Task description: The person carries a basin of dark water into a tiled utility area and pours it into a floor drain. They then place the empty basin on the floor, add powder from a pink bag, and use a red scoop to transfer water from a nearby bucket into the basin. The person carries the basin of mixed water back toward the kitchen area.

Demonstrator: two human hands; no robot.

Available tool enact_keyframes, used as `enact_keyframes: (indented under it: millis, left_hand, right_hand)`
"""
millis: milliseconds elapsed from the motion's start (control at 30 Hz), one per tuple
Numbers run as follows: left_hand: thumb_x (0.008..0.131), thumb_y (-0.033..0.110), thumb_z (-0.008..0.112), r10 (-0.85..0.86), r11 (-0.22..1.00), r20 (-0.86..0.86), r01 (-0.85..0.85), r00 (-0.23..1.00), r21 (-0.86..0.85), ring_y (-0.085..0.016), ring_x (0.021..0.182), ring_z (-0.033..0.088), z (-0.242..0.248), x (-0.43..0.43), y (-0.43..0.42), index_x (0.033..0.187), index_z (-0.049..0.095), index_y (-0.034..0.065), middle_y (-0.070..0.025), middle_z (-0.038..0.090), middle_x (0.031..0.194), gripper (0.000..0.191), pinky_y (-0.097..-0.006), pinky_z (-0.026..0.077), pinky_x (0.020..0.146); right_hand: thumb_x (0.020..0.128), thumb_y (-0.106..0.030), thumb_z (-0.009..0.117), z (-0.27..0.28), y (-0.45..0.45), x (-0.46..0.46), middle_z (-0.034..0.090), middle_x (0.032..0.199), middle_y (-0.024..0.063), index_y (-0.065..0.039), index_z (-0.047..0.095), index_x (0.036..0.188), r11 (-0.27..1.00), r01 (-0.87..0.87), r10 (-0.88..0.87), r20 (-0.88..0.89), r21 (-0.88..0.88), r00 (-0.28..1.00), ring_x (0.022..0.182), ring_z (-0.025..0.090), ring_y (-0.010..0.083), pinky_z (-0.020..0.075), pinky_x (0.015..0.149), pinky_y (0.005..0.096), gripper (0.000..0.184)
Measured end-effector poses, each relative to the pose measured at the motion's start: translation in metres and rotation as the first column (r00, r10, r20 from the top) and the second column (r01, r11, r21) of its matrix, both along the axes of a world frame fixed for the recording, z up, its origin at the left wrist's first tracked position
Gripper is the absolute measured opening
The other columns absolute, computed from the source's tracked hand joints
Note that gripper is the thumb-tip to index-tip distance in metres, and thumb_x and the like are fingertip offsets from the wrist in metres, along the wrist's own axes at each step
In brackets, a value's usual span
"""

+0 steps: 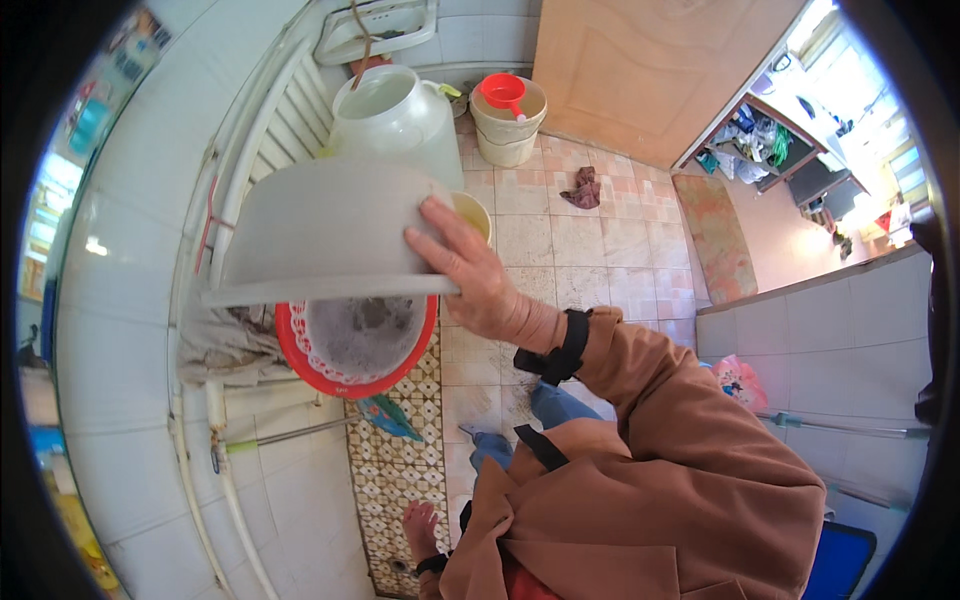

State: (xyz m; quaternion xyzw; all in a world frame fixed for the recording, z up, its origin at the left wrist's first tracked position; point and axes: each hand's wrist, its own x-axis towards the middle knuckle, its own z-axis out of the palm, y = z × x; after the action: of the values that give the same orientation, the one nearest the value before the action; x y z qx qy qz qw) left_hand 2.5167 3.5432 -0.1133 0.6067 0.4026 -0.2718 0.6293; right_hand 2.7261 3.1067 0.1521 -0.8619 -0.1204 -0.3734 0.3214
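My right hand (480, 281) grips the rim of a large grey plastic basin (322, 225), its fingers spread on the outer wall. The basin is tipped with its underside towards the top of the view; its inside is hidden. Just beyond its rim, partly covered by it, is a red basin (356, 386) with a white patterned inside, holding cloudy grey water with foam. Whether the two basins touch, I cannot tell. My left hand (420, 529) is low in the view, away from the basins, with nothing in it and its fingers slightly curled.
A large translucent water barrel (420, 127) stands by the radiator (289, 112). Beside it is a bucket (506, 142) with a red dipper (502, 91). A dark cloth (583, 189) lies on the tiled floor. A mop-like pole (300, 433), a sink (375, 30) and a wooden door (645, 67) surround this spot.
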Motion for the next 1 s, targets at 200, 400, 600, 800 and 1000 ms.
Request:
enact_keyframes:
  millis: [200,400,600,800,1000]
  left_hand:
    - [0.079,0.019,0.056,-0.183,0.983,0.018,0.182,0.983,0.031,-0.021,0.09,0.056,0.021,0.041,-0.097,0.117,0.042,0.0023,-0.0101,0.056,0.097,0.044,-0.0291,0.045,0.068]
    - [0.081,0.017,0.053,-0.252,0.967,0.079,0.253,0.964,-0.006,-0.019,0.087,0.056,0.035,0.057,-0.168,0.113,0.046,0.0029,-0.0093,0.056,0.096,0.036,-0.0293,0.045,0.066]
    - [0.083,0.016,0.052,-0.327,0.945,0.002,0.327,0.945,-0.02,-0.016,0.076,0.057,0.019,0.063,-0.19,0.107,0.048,0.0037,-0.0075,0.057,0.087,0.027,-0.0245,0.044,0.058]
    - [0.078,0.017,0.056,-0.364,0.931,-0.108,0.365,0.925,-0.014,-0.013,0.07,0.057,0.003,0.08,-0.196,0.101,0.054,0.0088,-0.0023,0.058,0.078,0.024,-0.0258,0.043,0.058]
    - [0.078,0.018,0.055,-0.418,0.905,-0.116,0.424,0.901,0.033,-0.015,0.075,0.058,-0.01,0.113,-0.223,0.108,0.051,0.0076,-0.0028,0.059,0.082,0.032,-0.0272,0.044,0.06]
  right_hand:
    - [0.061,0.012,0.052,-0.027,-0.072,-0.006,0.038,0.126,0.0228,-0.003,0.046,0.12,0.892,0.087,-0.079,-0.036,0.443,0.996,0.118,0.038,0.0365,0.0319,0.098,0.0364,0.061]
    - [0.064,0.008,0.046,-0.095,-0.161,-0.025,0.049,0.111,0.014,-0.003,0.048,0.111,0.539,0.364,-0.259,-0.262,0.759,0.93,0.103,0.048,0.0264,0.0378,0.089,0.0312,0.049]
    - [0.067,0.004,0.047,-0.182,-0.244,-0.088,0.056,0.084,0.0038,-0.002,0.051,0.101,-0.069,0.473,-0.28,-0.473,0.878,0.836,0.072,0.053,0.0134,0.045,0.061,0.0273,0.036]
    - [0.06,0.006,0.049,-0.261,-0.303,-0.164,0.053,0.076,0.0064,-0.003,0.053,0.089,-0.404,0.527,-0.348,-0.658,0.748,0.668,0.071,0.051,0.0221,0.0427,0.06,0.0347,0.031]
    - [0.061,0.002,0.054,-0.291,-0.335,-0.245,0.053,0.078,0.0208,-0.004,0.052,0.077,0.59,0.775,-0.678,-0.66,-0.227,0.323,0.082,0.049,0.0364,0.0404,0.07,0.043,0.017]
